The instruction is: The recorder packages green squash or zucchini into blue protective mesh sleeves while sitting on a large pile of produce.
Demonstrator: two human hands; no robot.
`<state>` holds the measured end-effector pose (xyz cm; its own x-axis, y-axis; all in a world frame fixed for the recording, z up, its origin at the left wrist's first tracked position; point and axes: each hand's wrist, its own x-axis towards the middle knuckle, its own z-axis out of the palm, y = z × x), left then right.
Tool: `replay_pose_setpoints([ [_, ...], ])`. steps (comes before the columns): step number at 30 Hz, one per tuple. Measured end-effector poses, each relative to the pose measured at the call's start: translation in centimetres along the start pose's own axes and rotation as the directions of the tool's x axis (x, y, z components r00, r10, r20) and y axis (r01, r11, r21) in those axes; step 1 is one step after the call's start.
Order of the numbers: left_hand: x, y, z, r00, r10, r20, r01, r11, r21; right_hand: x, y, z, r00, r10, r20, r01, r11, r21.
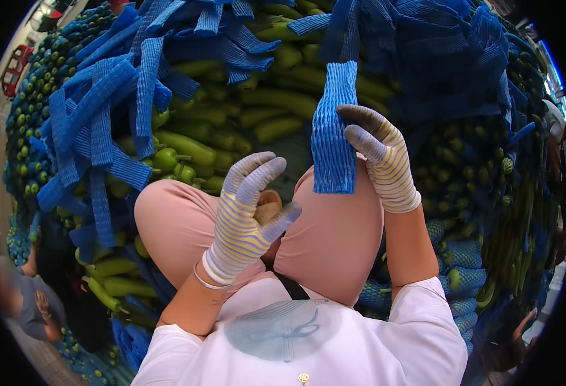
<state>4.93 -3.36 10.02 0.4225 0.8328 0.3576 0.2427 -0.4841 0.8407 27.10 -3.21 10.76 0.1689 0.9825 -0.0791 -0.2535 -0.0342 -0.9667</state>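
Observation:
My right hand, in a striped white and yellow glove with grey fingertips, pinches the right side of a blue foam net sleeve. The sleeve hangs flat over my right knee, with nothing visible inside it. My left hand, gloved alike, is held above my lap with thumb and fingers apart and nothing between them. Beyond my knees lies a heap of long green vegetables, eggplant-like in shape. More blue foam net sleeves are strewn over the heap on the left.
Blue netting is piled at the far right. Rows of sleeved vegetables are stacked beside my right arm, and others rise at the far left. A person is at the lower left; another person's arm shows at right.

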Motion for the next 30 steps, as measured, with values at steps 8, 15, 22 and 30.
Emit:
replay_pose_setpoints([
  [8,-3.2,1.5,-1.6,0.975,0.215,-0.051,-0.197,0.950,0.243,-5.3,0.6,7.6,0.990,0.111,0.088,-0.122,0.985,0.125],
  [15,-6.2,1.2,-2.6,0.969,0.232,-0.087,-0.199,0.938,0.285,-7.7,4.9,11.3,0.979,0.188,0.078,-0.203,0.875,0.439],
  [22,-8.1,0.7,-4.3,0.977,-0.016,-0.215,0.014,1.000,-0.011,-10.7,6.8,12.3,0.956,-0.140,0.257,0.113,0.987,0.118],
  [30,-10.0,0.7,-6.0,0.933,-0.358,0.039,0.257,0.588,-0.767,-11.3,5.9,10.4,0.932,0.076,0.353,-0.100,0.994,0.048],
])
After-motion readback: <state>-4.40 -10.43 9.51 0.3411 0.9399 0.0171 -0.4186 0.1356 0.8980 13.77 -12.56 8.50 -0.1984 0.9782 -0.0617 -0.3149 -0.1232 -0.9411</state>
